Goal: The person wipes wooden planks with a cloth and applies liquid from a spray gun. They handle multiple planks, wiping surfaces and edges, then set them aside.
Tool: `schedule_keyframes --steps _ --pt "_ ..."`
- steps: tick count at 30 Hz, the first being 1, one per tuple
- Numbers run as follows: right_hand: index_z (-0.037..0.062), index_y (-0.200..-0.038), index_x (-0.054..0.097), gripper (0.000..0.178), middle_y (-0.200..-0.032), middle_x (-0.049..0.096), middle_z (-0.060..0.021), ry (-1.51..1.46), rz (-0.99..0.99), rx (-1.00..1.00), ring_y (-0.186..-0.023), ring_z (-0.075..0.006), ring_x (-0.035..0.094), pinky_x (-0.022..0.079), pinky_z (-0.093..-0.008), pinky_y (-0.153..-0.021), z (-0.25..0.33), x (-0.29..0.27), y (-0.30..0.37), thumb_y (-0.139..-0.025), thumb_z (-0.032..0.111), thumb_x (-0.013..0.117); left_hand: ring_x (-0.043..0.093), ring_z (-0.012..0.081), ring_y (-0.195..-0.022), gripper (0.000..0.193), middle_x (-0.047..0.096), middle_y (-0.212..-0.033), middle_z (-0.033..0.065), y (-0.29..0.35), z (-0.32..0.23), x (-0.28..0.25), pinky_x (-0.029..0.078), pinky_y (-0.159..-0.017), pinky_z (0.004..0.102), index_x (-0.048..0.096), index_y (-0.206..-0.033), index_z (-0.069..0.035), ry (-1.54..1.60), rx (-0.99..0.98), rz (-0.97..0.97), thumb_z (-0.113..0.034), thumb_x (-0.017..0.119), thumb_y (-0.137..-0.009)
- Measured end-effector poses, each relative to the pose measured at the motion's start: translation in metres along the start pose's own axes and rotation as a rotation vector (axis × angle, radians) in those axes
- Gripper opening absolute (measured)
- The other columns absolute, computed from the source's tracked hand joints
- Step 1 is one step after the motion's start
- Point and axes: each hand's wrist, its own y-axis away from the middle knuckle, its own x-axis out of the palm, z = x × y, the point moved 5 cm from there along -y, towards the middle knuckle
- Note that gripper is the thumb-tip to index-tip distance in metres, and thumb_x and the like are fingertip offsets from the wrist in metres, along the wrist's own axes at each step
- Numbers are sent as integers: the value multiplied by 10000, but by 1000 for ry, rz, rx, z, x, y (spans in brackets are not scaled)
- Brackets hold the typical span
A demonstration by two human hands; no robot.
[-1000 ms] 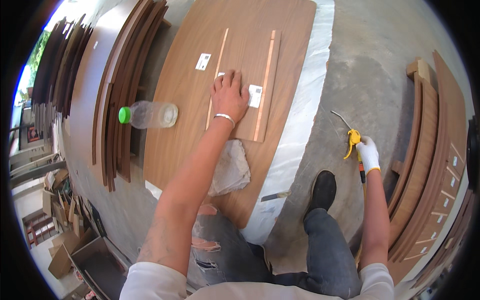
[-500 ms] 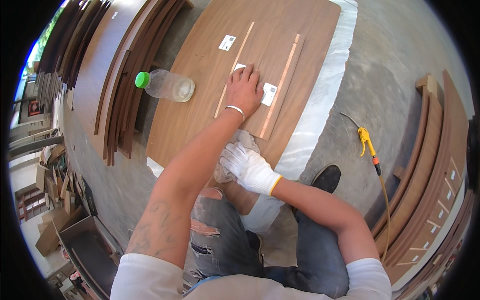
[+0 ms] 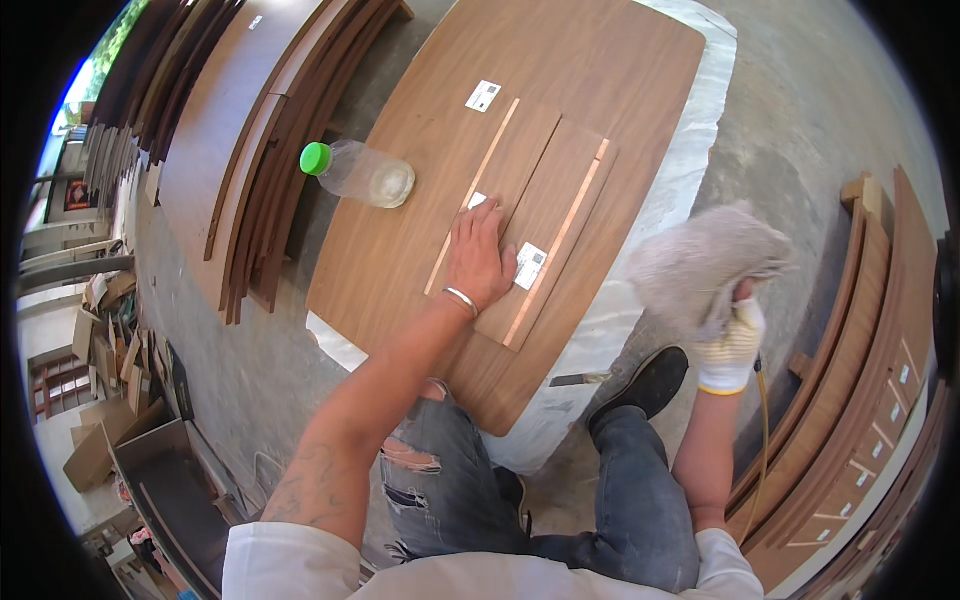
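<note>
My bare left hand (image 3: 482, 262), a bracelet at its wrist, lies with fingers stretched out on narrow wooden panels (image 3: 560, 180). These have pale strips along both long sides and rest on a large brown wooden board (image 3: 380, 265). A dark seam runs between the panels. Away from the board on the right, my right hand (image 3: 730, 345), in a white knit glove, is closed on a greyish rag (image 3: 700, 265), blurred by motion. Left of my left hand, a clear plastic bottle (image 3: 365, 175) with a green cap lies on its side on the board.
White sheeting (image 3: 650, 215) shows under the board, with a dark flat blade-like tool (image 3: 580, 379) on it near my shoe. Stacked boards (image 3: 225, 150) stand at left, more panels (image 3: 860, 400) at right. A thin hose (image 3: 762, 440) hangs beside my right forearm.
My right hand has lifted the rag off the board and swung it right. My left hand and the narrow panels have slid nearer to me. The rag now hides the yellow air gun.
</note>
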Motion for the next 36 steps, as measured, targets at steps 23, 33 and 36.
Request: schedule_keyframes --steps 23,33,36 --pt "57 -1422 587 428 -1352 687 -123 -26 -69 81 -1243 -309 655 510 -512 -1104 -41 -44 -50 -1029 220 631 260 439 -1560 771 228 -1709 251 -4 2 5 206 -1275 602 369 -1582 -74 -209 -57 72 -127 626 -856" --pt "63 -1402 614 407 -1355 697 -118 -76 -75 97 -1235 -307 671 531 -521 -1089 -54 -46 -42 -1034 238 613 300 446 -1530 750 262 -1693 252 -6 1 -1 285 -1250 551 441 -1552 -49 -144 -100 116 -126 664 -840" --pt "74 -1417 600 413 -1357 694 -119 -124 -97 105 -1241 -303 669 536 -519 -1087 -51 -52 -35 -1029 216 626 362 446 -1495 632 348 -1657 246 -1 -11 -9 321 -1223 566 546 -1432 -39 -95 -112 13 -95 692 -819"
